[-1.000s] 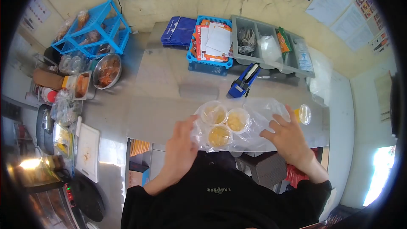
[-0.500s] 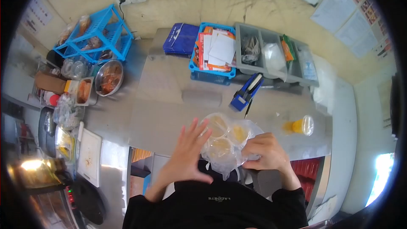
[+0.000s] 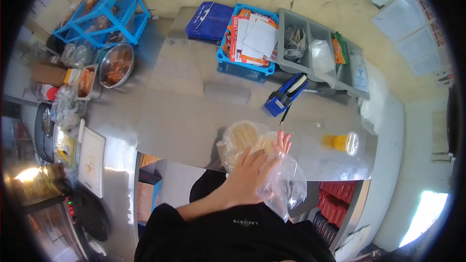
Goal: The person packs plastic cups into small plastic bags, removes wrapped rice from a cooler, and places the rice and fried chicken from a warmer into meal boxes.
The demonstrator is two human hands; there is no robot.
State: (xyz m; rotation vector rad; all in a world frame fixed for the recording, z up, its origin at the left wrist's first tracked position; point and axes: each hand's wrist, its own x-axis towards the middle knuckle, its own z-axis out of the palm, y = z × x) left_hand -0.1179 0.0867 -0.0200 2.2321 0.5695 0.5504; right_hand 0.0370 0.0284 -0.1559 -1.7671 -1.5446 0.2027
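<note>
A clear plastic bag (image 3: 287,184) holds round see-through tubs (image 3: 244,135) with yellowish contents, at the front edge of the steel counter. My left hand (image 3: 247,177) lies across the near side of the bag, its fingers bent and gripping the plastic. My right hand (image 3: 281,143) shows only in part beyond it, with fingers stretched up and slightly apart beside the tubs. Its palm and wrist are hidden by the bag and my left hand. The loose end of the bag hangs down to the right.
A lidded cup of orange drink (image 3: 341,142) lies to the right. Behind are a blue tape dispenser (image 3: 286,95), a blue basket of papers (image 3: 250,39) and a grey divided tray (image 3: 318,51). On the left are a metal bowl (image 3: 117,65) and a white cutting board (image 3: 91,160).
My left hand has moved right and come down onto the bag. My right hand has gone from a closed grip at the bag's right side to outstretched fingers behind it. The view has shifted.
</note>
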